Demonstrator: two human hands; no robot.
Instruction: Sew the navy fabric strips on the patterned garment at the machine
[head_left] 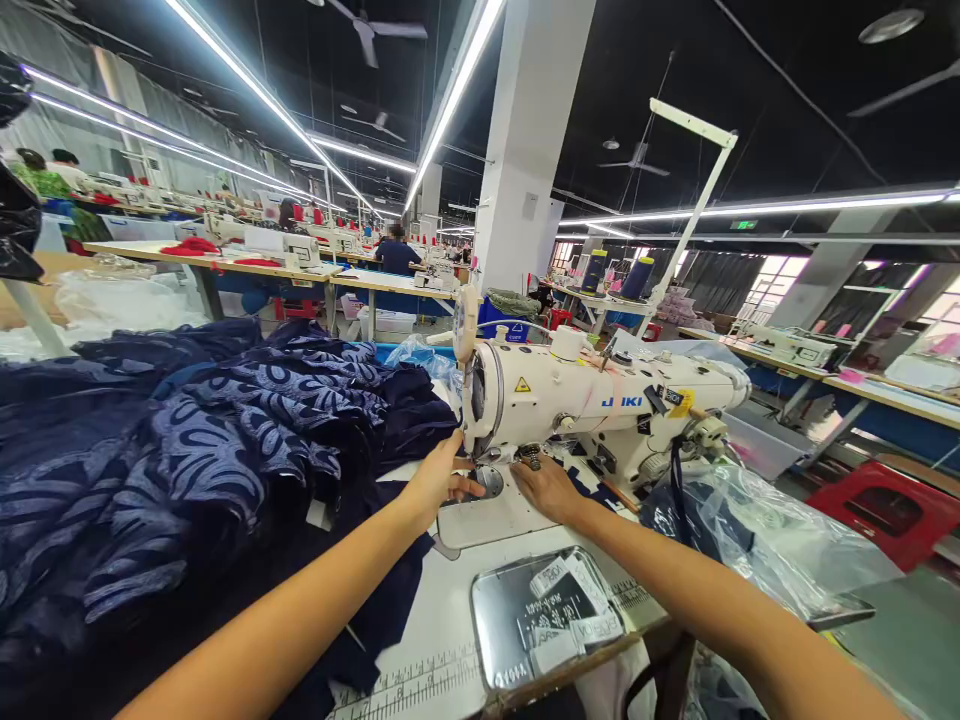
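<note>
A white sewing machine [544,390] stands in front of me, its needle end toward my left. My left hand [435,482] is at that end, thumb raised against the machine head and fingers stretched toward the metal needle plate [491,482]. Its thumb and fingers are apart, and I make out nothing between them. My right hand [546,490] reaches under the machine arm from the right, low over the bed. Its fingertips are partly hidden, so any hold is unclear. Dark navy fabric with pale leaf-like patterns [195,450] is heaped to the left.
A metal tray [499,640] with white labels [574,640] lies at the table's front edge. Clear plastic bags [787,520] and a red stool [885,510] are at right. Thread cones [637,278] stand behind the machine. Farther back are other sewing tables and a seated person [396,255].
</note>
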